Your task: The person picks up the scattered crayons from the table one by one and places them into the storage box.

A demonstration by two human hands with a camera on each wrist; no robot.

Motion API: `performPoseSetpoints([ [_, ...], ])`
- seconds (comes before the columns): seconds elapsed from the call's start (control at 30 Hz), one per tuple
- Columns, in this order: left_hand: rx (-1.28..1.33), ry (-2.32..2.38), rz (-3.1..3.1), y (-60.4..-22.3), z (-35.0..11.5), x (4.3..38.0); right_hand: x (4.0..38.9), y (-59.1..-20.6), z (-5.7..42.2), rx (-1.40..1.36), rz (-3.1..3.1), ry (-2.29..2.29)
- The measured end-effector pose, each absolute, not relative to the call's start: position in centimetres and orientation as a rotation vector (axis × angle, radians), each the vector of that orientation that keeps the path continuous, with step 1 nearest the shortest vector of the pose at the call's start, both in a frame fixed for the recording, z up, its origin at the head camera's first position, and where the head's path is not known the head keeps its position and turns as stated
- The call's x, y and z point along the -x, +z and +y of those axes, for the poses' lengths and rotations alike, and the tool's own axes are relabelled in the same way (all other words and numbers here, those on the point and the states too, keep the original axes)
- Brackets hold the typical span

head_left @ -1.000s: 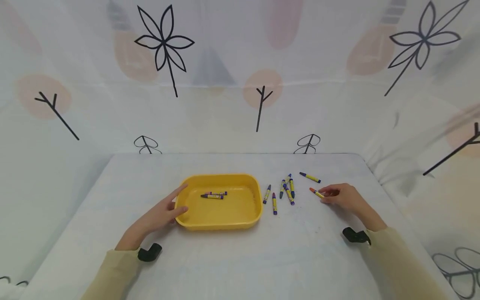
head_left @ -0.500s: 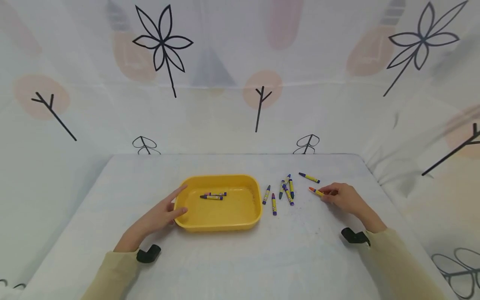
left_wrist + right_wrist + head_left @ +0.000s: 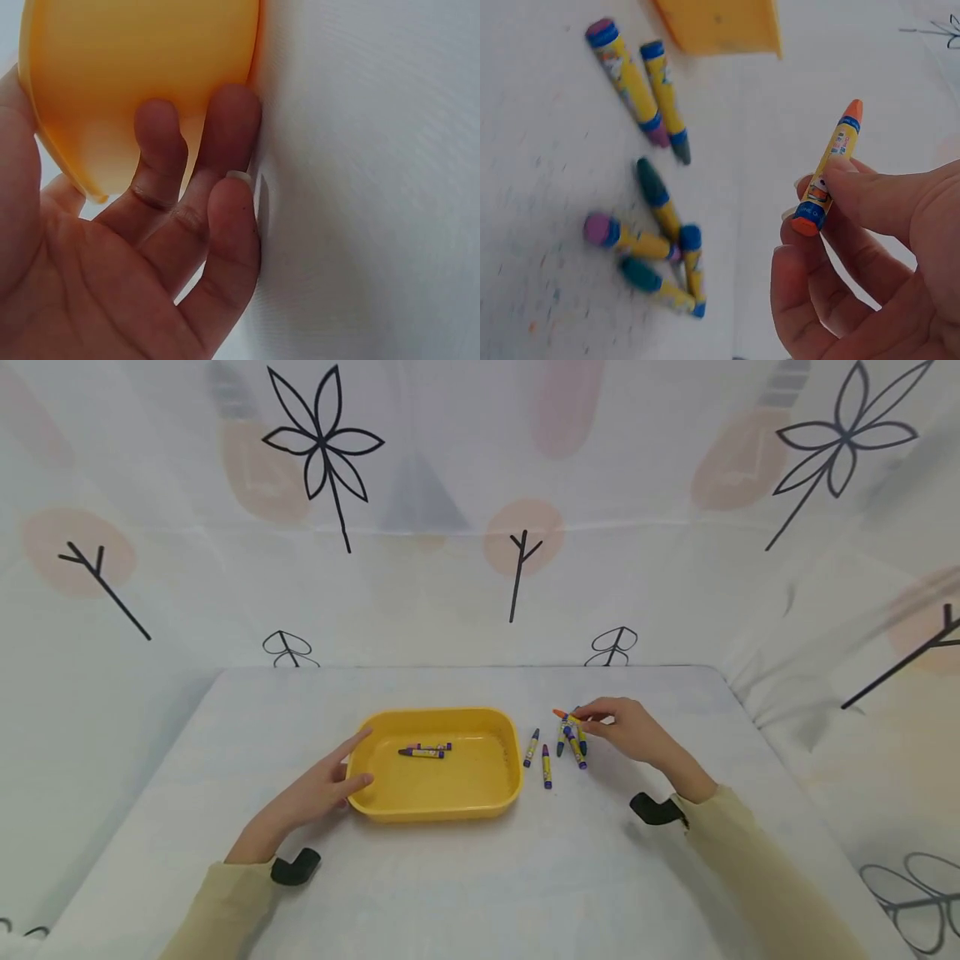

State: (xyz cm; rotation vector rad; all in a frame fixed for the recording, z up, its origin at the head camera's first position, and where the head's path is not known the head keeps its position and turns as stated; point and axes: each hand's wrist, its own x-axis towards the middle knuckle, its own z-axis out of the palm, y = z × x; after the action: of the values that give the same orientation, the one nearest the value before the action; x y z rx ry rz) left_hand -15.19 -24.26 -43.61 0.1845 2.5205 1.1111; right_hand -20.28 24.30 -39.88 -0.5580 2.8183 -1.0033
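Near the crayon cluster (image 3: 575,749), your right hand (image 3: 628,731) pinched the orange crayon (image 3: 841,142); your left hand (image 3: 318,789) gripped the left end of the yellow tray (image 3: 450,787). A slackened pinch could have dropped the orange crayon into the cluster.

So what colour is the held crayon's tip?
The crayon's tip is orange, clearest in the right wrist view.

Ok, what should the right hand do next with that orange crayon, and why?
I'd probably carry the orange crayon left toward the yellow tray: the right hand pinches it, the left hand grips the tray's edge, and two crayons lie inside.
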Motion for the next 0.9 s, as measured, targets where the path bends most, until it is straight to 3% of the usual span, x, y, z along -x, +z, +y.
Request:
performPoseSetpoints([
  [0.43,-0.206,1.109,2.509,-43.5,-24.3,15.3,22.8,-38.4,13.6,0.882,2.657,-1.072],
  [0.9,-0.212,1.141,2.489,-43.5,-24.3,15.4,24.5,-39.1,6.3,0.772,2.583,-1.077],
])
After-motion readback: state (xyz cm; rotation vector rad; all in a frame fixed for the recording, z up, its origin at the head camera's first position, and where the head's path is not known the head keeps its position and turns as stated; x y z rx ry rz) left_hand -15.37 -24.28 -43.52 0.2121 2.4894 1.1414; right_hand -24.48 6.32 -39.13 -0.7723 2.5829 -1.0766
